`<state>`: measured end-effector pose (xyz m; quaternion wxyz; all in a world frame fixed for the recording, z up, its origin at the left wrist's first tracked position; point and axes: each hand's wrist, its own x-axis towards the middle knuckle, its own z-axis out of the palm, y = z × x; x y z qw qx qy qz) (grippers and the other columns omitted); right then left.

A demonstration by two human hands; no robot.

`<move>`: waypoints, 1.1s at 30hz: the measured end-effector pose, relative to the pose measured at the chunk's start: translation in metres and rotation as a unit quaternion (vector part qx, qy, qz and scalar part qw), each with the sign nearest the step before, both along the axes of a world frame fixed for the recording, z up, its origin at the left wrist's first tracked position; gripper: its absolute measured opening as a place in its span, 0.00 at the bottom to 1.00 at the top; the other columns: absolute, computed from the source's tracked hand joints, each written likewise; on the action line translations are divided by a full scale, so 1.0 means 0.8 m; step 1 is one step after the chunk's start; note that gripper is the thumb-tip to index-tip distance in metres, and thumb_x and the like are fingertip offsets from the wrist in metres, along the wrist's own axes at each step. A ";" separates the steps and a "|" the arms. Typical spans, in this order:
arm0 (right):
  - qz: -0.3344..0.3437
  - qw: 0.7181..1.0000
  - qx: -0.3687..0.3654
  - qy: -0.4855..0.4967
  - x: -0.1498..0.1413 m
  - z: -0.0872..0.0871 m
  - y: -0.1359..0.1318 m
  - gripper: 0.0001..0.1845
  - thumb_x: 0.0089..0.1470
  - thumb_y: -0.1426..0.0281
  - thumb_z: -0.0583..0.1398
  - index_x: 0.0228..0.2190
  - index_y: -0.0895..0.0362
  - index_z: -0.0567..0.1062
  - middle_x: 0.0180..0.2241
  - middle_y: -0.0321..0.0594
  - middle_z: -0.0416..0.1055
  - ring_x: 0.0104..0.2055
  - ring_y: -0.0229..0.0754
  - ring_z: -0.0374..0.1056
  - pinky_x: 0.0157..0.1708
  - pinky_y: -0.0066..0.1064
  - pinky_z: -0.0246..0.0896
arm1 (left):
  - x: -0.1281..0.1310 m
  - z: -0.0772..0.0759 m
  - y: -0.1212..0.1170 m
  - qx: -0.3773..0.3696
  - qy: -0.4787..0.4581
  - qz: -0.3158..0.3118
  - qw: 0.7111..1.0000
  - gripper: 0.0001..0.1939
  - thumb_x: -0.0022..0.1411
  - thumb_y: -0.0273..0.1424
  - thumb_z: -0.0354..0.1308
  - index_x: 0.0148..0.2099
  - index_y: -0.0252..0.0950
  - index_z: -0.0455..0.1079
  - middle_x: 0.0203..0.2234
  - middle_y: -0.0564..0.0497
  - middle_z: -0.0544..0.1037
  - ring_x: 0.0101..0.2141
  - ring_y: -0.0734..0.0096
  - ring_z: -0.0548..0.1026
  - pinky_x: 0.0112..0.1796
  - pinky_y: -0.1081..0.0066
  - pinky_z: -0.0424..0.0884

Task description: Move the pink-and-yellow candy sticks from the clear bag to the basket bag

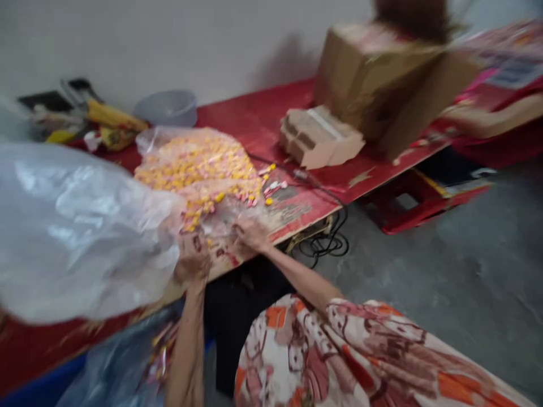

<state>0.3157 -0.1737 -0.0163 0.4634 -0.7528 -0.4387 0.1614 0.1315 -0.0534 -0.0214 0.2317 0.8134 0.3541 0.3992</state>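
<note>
My left hand (193, 260) is at the table's front edge, fingers curled beside a trail of small yellow and pink pieces (195, 212); blur hides what they hold. A short way to its right, my right hand (251, 234) has its fingers drawn together at crumpled clear plastic (223, 217). Whether it grips the plastic or a small piece cannot be made out. Behind both hands, a clear plastic bag (199, 158) lies spread with a heap of yellow and pink pieces. Several loose ones (271, 186) lie to its right.
A large whitish plastic sack (85, 232) covers the left of the red table (263, 116). Behind are a translucent basin (167, 107), cardboard boxes (339, 85) and a cut carton (320, 135). Black cable (326, 243) hangs off the edge. Another person's arm (500, 116) reaches in at right.
</note>
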 end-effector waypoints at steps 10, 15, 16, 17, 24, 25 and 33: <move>0.036 0.997 -0.056 -0.023 0.040 -0.034 0.072 0.16 0.72 0.85 0.57 0.46 0.52 0.74 0.46 0.36 0.77 0.49 0.42 0.68 0.59 0.34 0.64 | -0.016 -0.038 -0.014 0.009 0.025 0.095 0.995 0.12 0.85 0.39 0.60 0.44 0.42 0.74 0.41 0.45 0.81 0.43 0.59 0.82 0.48 0.61 0.80; 0.044 0.995 -0.079 -0.036 0.044 -0.041 0.167 0.15 0.76 0.85 0.58 0.55 0.57 0.75 0.59 0.48 0.75 0.58 0.43 0.63 0.68 0.36 0.55 | -0.001 -0.062 -0.015 0.026 0.046 0.100 0.994 0.17 0.88 0.43 0.56 0.44 0.42 0.74 0.40 0.45 0.82 0.43 0.61 0.84 0.48 0.61 0.81; 0.048 0.995 -0.083 -0.036 0.043 -0.045 0.182 0.15 0.75 0.85 0.59 0.57 0.59 0.74 0.62 0.51 0.73 0.59 0.43 0.63 0.69 0.37 0.54 | 0.001 -0.068 -0.014 0.019 0.055 0.082 0.995 0.18 0.89 0.45 0.55 0.43 0.42 0.73 0.38 0.46 0.81 0.41 0.63 0.83 0.47 0.62 0.81; 0.055 0.994 -0.088 -0.037 0.042 -0.048 0.193 0.17 0.74 0.85 0.59 0.58 0.59 0.73 0.64 0.52 0.71 0.60 0.43 0.62 0.69 0.37 0.54 | -0.002 -0.072 -0.013 0.010 0.057 0.070 0.996 0.20 0.90 0.47 0.53 0.44 0.42 0.73 0.37 0.47 0.80 0.39 0.65 0.82 0.46 0.63 0.80; 0.085 0.993 -0.067 -0.052 0.046 -0.058 0.158 0.19 0.60 0.86 0.62 0.40 0.49 0.68 0.46 0.42 0.76 0.47 0.45 0.66 0.55 0.37 0.61 | -0.158 -0.045 -0.076 0.041 0.068 0.310 0.947 0.20 0.87 0.50 0.54 0.49 0.41 0.75 0.41 0.47 0.81 0.42 0.60 0.81 0.49 0.56 0.82; 0.083 0.994 -0.057 -0.040 0.043 -0.059 0.144 0.19 0.60 0.85 0.62 0.39 0.48 0.66 0.43 0.41 0.75 0.44 0.45 0.66 0.52 0.36 0.62 | -0.188 -0.038 -0.089 0.045 0.084 0.332 0.938 0.19 0.85 0.49 0.57 0.47 0.41 0.75 0.40 0.46 0.80 0.44 0.56 0.81 0.53 0.51 0.81; 0.058 0.997 -0.049 -0.011 0.011 -0.053 0.107 0.19 0.65 0.82 0.63 0.38 0.46 0.63 0.41 0.39 0.76 0.37 0.42 0.67 0.47 0.37 0.63 | -0.217 0.006 -0.017 0.005 0.120 0.281 0.952 0.10 0.78 0.23 0.58 0.52 0.43 0.75 0.49 0.43 0.79 0.54 0.53 0.79 0.63 0.47 0.80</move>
